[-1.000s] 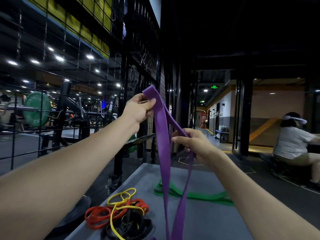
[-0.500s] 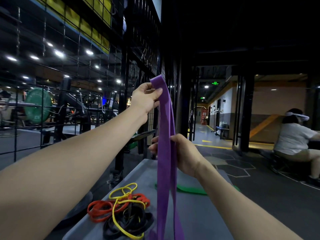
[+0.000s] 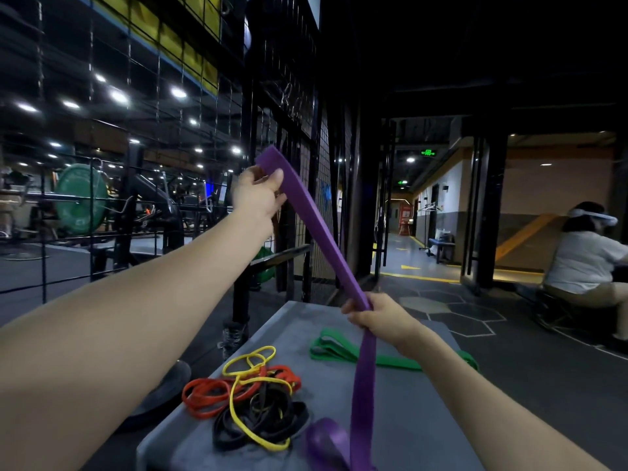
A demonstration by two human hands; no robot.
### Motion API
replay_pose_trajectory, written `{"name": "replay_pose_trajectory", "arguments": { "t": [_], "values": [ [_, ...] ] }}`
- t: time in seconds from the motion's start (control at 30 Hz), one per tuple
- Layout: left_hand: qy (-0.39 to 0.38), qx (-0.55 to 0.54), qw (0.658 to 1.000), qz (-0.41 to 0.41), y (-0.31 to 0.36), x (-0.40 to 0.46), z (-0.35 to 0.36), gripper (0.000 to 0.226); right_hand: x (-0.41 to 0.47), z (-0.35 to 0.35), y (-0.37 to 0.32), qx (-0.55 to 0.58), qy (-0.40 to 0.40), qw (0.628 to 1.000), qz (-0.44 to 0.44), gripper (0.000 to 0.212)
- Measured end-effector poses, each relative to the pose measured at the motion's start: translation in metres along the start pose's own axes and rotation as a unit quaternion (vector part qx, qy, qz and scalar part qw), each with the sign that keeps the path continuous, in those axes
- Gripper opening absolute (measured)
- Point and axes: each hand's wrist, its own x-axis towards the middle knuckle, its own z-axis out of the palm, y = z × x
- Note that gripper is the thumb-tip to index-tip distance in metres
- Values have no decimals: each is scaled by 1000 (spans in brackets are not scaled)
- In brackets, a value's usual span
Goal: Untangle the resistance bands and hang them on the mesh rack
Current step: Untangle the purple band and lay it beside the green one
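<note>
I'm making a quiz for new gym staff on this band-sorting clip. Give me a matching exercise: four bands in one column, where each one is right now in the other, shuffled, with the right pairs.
Bands:
1. purple band
2. green band
3. yellow band
4. black bands

Places:
A. lying alone at the far end of the grey table
B. at the near end of the tangled pile
C. held up between left hand and right hand
D. looped over the red bands and black ones

Pairs: 1-C, 2-A, 3-D, 4-B
</note>
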Motion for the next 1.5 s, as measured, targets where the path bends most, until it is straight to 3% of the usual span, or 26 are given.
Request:
{"name": "replay_pose_trajectory", "arguments": {
  "t": [0.2, 0.33, 0.4, 0.47, 0.53, 0.57, 0.6, 0.7, 0.77, 0.83, 0.9, 1.0, 1.1, 1.2, 1.37, 1.5],
  "values": [
    [84, -18, 994, -71, -33, -3, -30, 17, -3, -11, 34, -14, 83, 996, 37, 23],
    [134, 13, 969, -208, -58, -6, -60, 24, 6, -26, 20, -42, 182, 982, 24, 27],
    [104, 125, 948, -275, -73, -10, -81, 11, 9, -35, 9, -96, 174, 980, 6, 30],
    [46, 313, 898, -306, -86, -15, -98, 13, 12, -38, -2, -149, 157, 976, -13, 31],
    [-33, 479, 829, -286, -90, -25, -102, 8, 15, -37, -13, -174, 151, 973, -29, 29],
    [-71, 517, 813, -260, -89, -30, -99, 10, 16, -35, -17, -181, 151, 971, -37, 26],
    [-111, 511, 820, -234, -88, -33, -92, 28, 17, -33, -22, -190, 150, 969, -47, 22],
    [-260, 346, 878, -206, -82, -52, -58, 68, 16, -23, -40, -229, 130, 961, -88, 18],
    [-350, 340, 864, -124, -87, -61, -36, 79, 15, -16, -50, -261, 122, 951, -118, 22],
    [-386, 313, 862, -98, -99, -68, -22, 78, 12, -15, -57, -282, 125, 942, -133, 25],
    [-372, 280, 880, -90, -111, -68, -16, 74, 10, -22, -60, -281, 137, 941, -130, 24],
    [-338, 242, 906, -76, -112, -66, -11, 14, 6, -38, -55, -286, 128, 943, -110, 16],
    [-312, 220, 923, -57, -96, -65, -3, 14, 8, -36, -41, -291, 134, 940, -113, 9],
    [-283, 212, 934, -46, -79, -63, 2, 12, 14, -22, -26, -205, 140, 964, -93, 7],
    [-208, 175, 960, -73, -57, -44, -4, 9, 7, -3, -4, -90, 52, 994, -43, 3],
    [-182, 132, 971, -80, -57, -40, -14, 10, 2, -5, -2, -88, 33, 995, -40, 9]
  ]
}}
